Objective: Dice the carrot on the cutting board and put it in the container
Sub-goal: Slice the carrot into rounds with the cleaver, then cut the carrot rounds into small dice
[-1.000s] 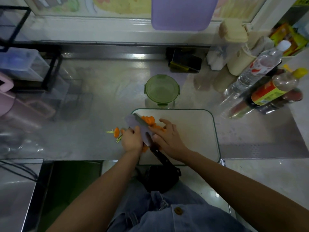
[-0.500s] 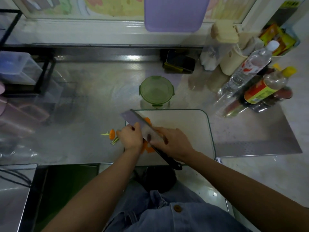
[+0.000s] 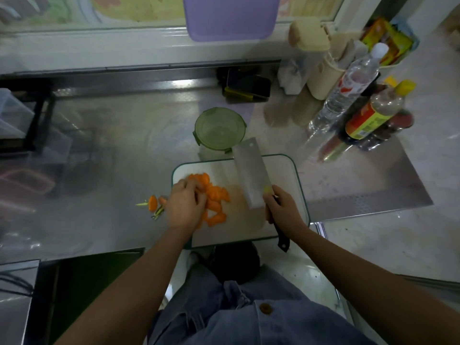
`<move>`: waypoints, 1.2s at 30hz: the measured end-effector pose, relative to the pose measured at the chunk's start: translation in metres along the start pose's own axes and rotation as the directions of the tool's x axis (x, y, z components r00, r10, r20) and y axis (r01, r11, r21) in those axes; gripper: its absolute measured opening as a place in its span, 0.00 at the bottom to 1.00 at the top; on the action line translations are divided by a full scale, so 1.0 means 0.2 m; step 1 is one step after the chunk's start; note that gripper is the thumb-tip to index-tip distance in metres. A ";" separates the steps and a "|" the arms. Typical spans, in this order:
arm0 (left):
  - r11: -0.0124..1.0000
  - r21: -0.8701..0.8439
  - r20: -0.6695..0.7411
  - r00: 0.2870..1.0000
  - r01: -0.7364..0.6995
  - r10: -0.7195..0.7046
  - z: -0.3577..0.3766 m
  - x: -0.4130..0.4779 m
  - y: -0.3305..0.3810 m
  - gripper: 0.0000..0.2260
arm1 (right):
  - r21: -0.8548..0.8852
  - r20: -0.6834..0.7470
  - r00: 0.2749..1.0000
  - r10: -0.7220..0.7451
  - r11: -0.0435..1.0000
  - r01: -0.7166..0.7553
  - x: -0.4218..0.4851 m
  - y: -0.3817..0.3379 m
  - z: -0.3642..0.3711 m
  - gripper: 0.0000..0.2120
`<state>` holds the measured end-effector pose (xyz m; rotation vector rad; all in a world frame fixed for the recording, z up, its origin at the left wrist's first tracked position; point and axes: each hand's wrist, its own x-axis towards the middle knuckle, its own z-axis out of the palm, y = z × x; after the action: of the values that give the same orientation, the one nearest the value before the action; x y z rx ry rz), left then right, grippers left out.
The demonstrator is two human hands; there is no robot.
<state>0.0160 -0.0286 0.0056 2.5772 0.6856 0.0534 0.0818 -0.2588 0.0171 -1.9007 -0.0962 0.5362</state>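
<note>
The right hand (image 3: 281, 207) is clamped round the dark handle of the cleaver (image 3: 251, 175). The broad blade shows its flat face to the camera and points toward the upper centre of the frame, its tip reaching past the far rim of the cutting board (image 3: 283, 168). The blade stands apart from the carrot, to the right of it. This is judged deliberate, to keep the edge off the other hand while the pieces are arranged. The left hand (image 3: 185, 205) lies over the left side of the carrot pieces (image 3: 216, 195) with fingers bent down onto them, apparently gathering or steadying the heap. Whether it pinches any piece cannot be told. The carrot sits on the left part of the board, at centre frame. It is bright orange and cut into thick slices and half-rounds, loosely piled. It is judged too coarse to count as diced. The trimmed end (image 3: 153, 202), with green stalk scraps, lies on the steel counter (image 3: 112, 150) just left of the board. The green container (image 3: 219, 129) stands just above the board. No carrot is seen in it, and whether its lid is on cannot be settled.
</note>
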 end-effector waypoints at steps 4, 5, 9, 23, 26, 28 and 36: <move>0.987 0.060 0.060 0.988 -0.146 0.143 0.01 -0.06 -0.03 0.09 | 0.038 0.005 1.000 0.024 0.999 -0.024 0.03 0.02 0.04 0.10; 0.975 0.042 0.065 0.974 -0.220 0.217 0.02 -0.07 -0.03 0.12 | 0.045 0.001 1.000 0.019 0.999 -0.019 0.03 0.02 0.05 0.11; 0.885 0.223 0.064 0.912 -0.410 0.406 0.05 -0.05 0.00 0.15 | 0.048 -0.037 0.999 0.009 0.999 -0.007 0.03 0.05 0.04 0.12; 0.919 -0.394 0.162 0.985 0.018 0.050 0.08 0.02 0.36 0.08 | -0.138 -0.223 0.974 0.032 0.988 -0.064 -0.03 0.07 -0.09 0.11; 0.853 -0.445 0.325 0.937 0.274 -0.131 0.19 0.01 0.48 0.12 | -0.302 -0.235 0.972 0.016 0.949 -0.088 -0.05 0.10 -0.15 0.12; 0.842 -0.422 0.386 0.907 0.336 -0.168 0.27 0.01 0.51 0.13 | -0.435 -0.225 0.974 -0.008 0.896 -0.093 -0.07 0.11 -0.19 0.11; 0.876 -0.325 0.306 0.917 0.355 -0.257 0.33 -0.04 0.54 0.11 | -0.701 -0.031 0.984 -0.177 0.705 0.105 -0.09 0.11 -0.18 0.07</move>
<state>0.0688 -0.1430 -0.0029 2.0362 0.8842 -0.2261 0.0762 -0.3047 0.0141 -2.6354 -0.4355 0.3125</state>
